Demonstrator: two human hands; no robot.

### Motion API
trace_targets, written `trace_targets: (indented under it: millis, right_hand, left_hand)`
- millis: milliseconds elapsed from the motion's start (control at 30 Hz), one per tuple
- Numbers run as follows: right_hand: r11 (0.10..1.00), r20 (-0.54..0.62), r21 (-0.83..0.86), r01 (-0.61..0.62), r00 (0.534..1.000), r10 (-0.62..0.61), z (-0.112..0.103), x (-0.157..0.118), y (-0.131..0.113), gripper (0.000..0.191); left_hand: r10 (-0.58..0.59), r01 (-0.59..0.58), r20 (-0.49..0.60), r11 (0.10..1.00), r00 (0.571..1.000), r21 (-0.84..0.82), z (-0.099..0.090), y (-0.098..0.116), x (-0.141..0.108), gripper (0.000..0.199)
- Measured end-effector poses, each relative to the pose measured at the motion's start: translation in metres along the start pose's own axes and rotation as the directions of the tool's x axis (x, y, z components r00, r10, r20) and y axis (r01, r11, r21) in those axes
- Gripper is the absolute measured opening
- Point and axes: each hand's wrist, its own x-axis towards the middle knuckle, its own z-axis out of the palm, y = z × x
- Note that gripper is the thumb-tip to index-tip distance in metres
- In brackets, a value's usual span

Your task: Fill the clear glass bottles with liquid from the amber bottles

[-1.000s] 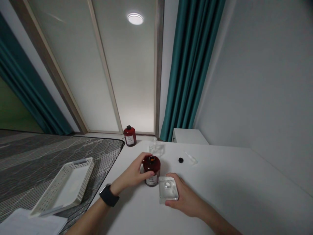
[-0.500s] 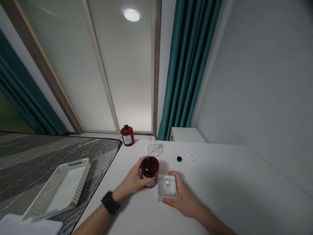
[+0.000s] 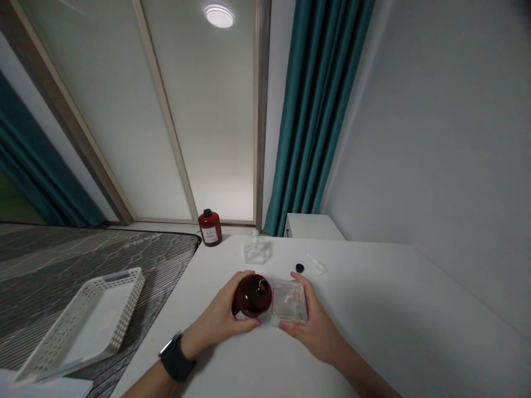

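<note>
My left hand [image 3: 227, 310] is wrapped round a dark red, uncapped bottle [image 3: 252, 298], which tilts to the right. Its open mouth leans toward a clear square glass bottle [image 3: 289, 303], gripped at its right side by my right hand [image 3: 312, 323]. The glass bottle is also tipped, and the two bottles are close together; I cannot tell whether they touch. Just beyond the right fingertips lies a small black cap [image 3: 299, 268]. Beside the cap is a clear pump top [image 3: 317, 264] on the white table [image 3: 369, 331].
At the back of the table stand a capped red bottle [image 3: 210, 228] with a white label and a clear pump bottle [image 3: 256, 249]. To the left, a white perforated basket [image 3: 89, 320] rests on a grey striped surface [image 3: 166, 251]. A white cabinet [image 3: 315, 226] is behind.
The red bottle has gone from nearly upright to tilted right. The glass bottle has been tipped too, beside it. My view has shifted slightly.
</note>
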Motion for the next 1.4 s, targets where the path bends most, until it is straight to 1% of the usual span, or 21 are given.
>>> trace_targets:
  millis: [67,133,300,467,567,633,700,767,900,1033,1100,1167,1400]
  right_hand:
    - [0.999,-0.033,0.031,0.015,0.999,-0.014,0.000,0.000,-0.001,0.094]
    - [0.998,-0.045,0.054,0.025,0.999,-0.023,0.001,0.001,-0.001,0.095]
    - [0.998,-0.040,0.043,0.043,0.998,-0.041,0.002,0.001,0.003,0.094]
    - [0.993,-0.033,0.006,0.120,0.992,-0.120,0.002,0.000,0.005,0.100]
    - [0.989,-0.029,-0.006,0.145,0.989,-0.145,0.002,-0.002,0.007,0.101]
    - [0.986,-0.023,-0.043,0.161,0.986,-0.162,0.001,-0.002,0.010,0.102]
    - [0.979,-0.019,-0.115,0.171,0.985,-0.174,0.000,-0.003,0.013,0.103]
    - [0.967,-0.023,-0.188,0.172,0.984,-0.179,0.000,-0.003,0.016,0.106]
    - [0.948,-0.027,-0.269,0.171,0.983,-0.184,0.001,-0.002,0.018,0.108]
    - [0.937,0.000,-0.314,0.154,0.987,-0.162,0.001,-0.002,0.018,0.109]
    - [0.935,0.012,-0.319,0.154,0.987,-0.158,0.001,-0.002,0.017,0.107]
    - [0.934,0.017,-0.318,0.161,0.986,-0.165,0.000,-0.002,0.017,0.107]
    - [0.932,0.019,-0.328,0.151,0.988,-0.154,-0.003,-0.004,0.016,0.112]
  left_hand:
    - [-0.032,0.032,0.010,0.999,0.999,0.004,0.002,-0.001,0.000,0.081]
    - [-0.046,0.046,0.016,0.999,0.999,0.009,0.003,-0.002,0.000,0.081]
    - [-0.032,0.031,0.007,0.999,0.999,0.029,0.004,0.000,0.000,0.079]
    - [-0.002,0.002,0.012,0.998,1.000,0.070,0.002,0.000,-0.002,0.074]
    - [0.023,-0.022,-0.008,0.988,1.000,0.150,0.000,-0.001,-0.002,0.074]
    - [0.075,-0.066,-0.024,0.962,0.997,0.263,-0.002,-0.001,-0.002,0.074]
    - [0.140,-0.120,-0.022,0.912,0.990,0.391,-0.005,0.000,-0.001,0.075]
    - [0.181,-0.155,-0.004,0.855,0.983,0.495,-0.009,0.000,-0.002,0.077]
    - [0.206,-0.200,0.063,0.753,0.976,0.627,-0.018,0.003,-0.002,0.078]
    - [0.218,-0.234,0.116,0.661,0.969,0.713,-0.020,0.009,-0.002,0.072]
    - [0.214,-0.240,0.130,0.649,0.968,0.722,-0.019,0.012,-0.002,0.071]
    - [0.209,-0.238,0.131,0.655,0.969,0.717,-0.017,0.014,-0.002,0.073]
    - [0.215,-0.240,0.127,0.656,0.968,0.716,-0.015,0.011,-0.005,0.071]
